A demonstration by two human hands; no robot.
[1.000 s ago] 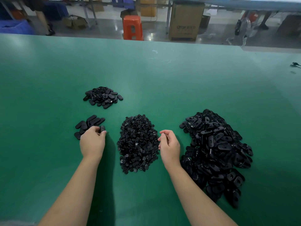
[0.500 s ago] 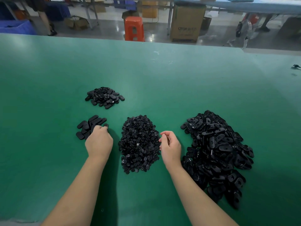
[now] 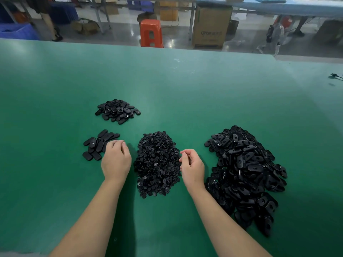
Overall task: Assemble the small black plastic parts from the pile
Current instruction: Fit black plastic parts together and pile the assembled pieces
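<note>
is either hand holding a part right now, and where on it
Cannot be told. Both the left hand and the right hand have curled fingers, but no part shows in either.

A green counter [image 3: 167, 80] fills the near view. Beyond its far edge lies a glossy grey floor [image 3: 120, 32] with an orange stool [image 3: 151, 32], a cardboard box [image 3: 210, 28], blue crates [image 3: 18, 31] and metal-legged tables [image 3: 191, 19].

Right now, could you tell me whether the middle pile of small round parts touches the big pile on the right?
Apart: the head view shows green table between the middle pile and the right pile.
</note>
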